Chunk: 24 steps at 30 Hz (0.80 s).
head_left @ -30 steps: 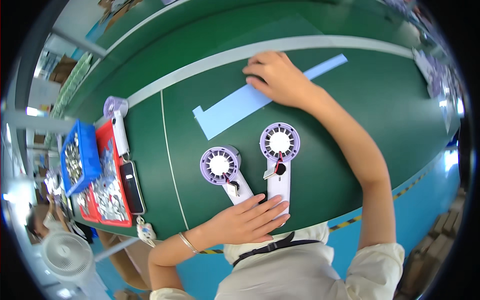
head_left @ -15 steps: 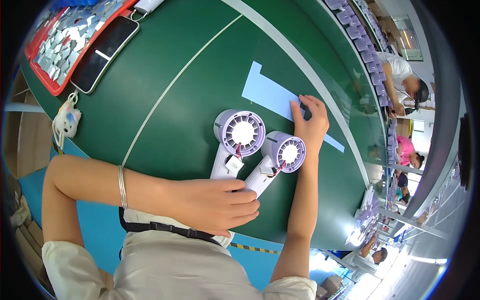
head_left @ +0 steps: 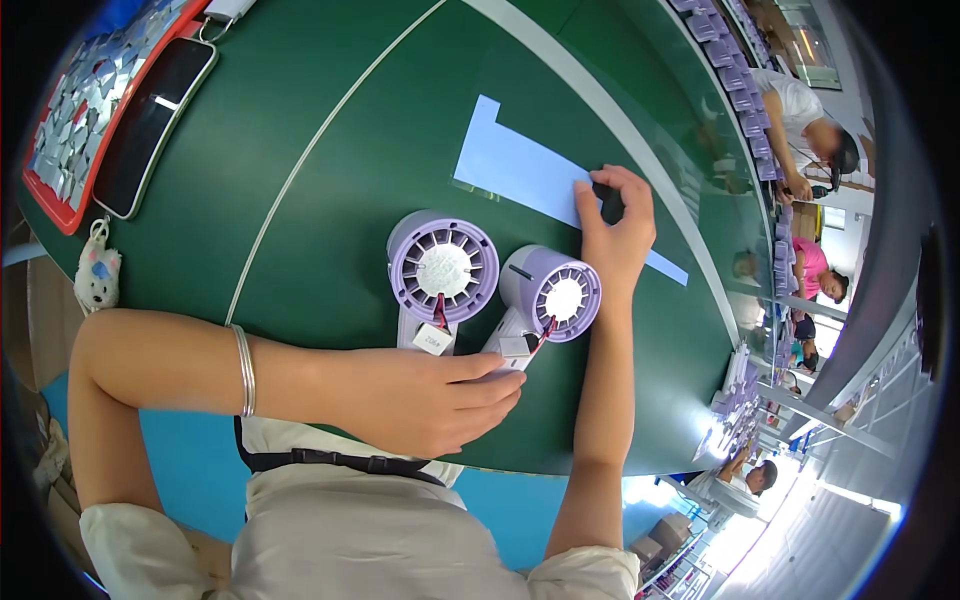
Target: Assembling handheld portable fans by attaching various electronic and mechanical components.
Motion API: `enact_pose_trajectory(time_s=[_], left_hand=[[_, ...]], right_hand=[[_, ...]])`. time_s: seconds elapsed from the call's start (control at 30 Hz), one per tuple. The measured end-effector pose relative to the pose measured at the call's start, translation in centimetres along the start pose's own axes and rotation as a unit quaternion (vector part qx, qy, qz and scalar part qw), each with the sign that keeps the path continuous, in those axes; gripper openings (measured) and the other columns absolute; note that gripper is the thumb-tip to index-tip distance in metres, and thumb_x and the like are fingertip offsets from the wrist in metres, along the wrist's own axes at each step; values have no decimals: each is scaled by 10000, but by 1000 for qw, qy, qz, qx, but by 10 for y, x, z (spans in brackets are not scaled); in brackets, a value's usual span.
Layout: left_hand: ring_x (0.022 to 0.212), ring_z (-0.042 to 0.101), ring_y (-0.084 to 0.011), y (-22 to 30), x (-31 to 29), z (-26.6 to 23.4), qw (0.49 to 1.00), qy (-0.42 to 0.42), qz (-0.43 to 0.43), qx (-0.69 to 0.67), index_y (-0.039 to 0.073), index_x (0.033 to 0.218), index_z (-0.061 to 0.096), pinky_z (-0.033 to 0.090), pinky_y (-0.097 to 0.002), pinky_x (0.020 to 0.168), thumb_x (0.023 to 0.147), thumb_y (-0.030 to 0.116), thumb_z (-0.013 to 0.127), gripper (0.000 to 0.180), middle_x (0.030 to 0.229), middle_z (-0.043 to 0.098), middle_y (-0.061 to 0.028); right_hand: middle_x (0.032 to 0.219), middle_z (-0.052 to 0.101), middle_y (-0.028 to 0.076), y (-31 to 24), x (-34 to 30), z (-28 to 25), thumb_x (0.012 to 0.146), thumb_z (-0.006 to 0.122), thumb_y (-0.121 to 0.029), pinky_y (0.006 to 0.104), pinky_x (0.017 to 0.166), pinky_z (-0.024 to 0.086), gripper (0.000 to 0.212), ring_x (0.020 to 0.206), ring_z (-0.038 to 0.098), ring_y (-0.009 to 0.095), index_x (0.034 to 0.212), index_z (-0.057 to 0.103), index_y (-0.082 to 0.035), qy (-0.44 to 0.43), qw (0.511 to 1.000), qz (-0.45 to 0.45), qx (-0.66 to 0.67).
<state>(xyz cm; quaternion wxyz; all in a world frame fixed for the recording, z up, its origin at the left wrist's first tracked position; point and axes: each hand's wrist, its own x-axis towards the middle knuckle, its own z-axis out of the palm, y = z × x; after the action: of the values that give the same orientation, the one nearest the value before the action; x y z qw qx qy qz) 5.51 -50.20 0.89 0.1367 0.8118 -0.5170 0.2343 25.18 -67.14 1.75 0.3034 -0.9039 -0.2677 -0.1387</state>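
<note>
Two round plastic fans [head_left: 445, 270], flat blue strip [head_left: 520, 165], green tabletop [head_left: 330, 250]

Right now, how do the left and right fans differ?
The left fan faces the camera more squarely; the right fan shows more of its side. The left fan's face looks larger in view than the right fan's. The right fan's handle slants left more than the left fan's. Both: purple heads, white hubs, white connectors.

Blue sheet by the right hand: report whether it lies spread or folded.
Spread: the blue sheet lies flat on the green table, with no fold showing; the right hand hides part of it.
</note>
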Motion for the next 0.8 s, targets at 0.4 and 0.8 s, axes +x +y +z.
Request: enact_pose_trajectory(time_s=[0.4,0.8], left_hand=[[1149,584,-223,-7,14,-12,999,-5,-16,37,32,1088,675,424,-332,978,917,257,521,322,1167,651,-70],[1186,600,-258,-7,13,-9,999,23,-31,-4,27,1035,681,447,-357,987,925,244,498,305,1166,659,-89]], right_hand=[[1033,644,116,12,15,-20,897,634,-52,377,872,473,61,979,587,284,937,653,-10,-55,998,14,1],[1079,650,105,-2,19,-66,937,611,-5,321,958,458,44,1126,596,220,974,617,19,-123,945,67,297]])
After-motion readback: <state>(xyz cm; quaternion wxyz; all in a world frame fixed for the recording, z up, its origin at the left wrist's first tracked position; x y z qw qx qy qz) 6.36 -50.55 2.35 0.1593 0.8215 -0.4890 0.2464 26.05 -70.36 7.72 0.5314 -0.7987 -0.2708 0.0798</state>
